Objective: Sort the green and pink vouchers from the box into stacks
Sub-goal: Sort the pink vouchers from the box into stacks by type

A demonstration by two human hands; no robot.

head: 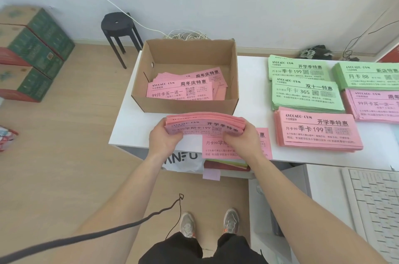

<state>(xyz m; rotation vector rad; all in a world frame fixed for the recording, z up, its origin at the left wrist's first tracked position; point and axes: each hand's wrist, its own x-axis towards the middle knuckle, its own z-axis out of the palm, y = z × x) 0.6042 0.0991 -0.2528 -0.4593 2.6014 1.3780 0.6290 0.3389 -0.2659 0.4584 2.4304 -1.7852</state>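
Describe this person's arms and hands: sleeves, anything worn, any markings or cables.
Both forearms are bare as far as the frame shows; no sleeve is visible. The left hand and right hand wear no gloves, and no ring, watch or bracelet shows on either hand or wrist. No markings are visible. A dark cable runs beside the left arm.

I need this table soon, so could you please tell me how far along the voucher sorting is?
Done: three green stacks and two pink stacks sit at the right of the table. In hand: the left hand and right hand grip a pink bundle in front of the box, above a lone pink voucher. Left: a loose pile of pink vouchers lies in the box.
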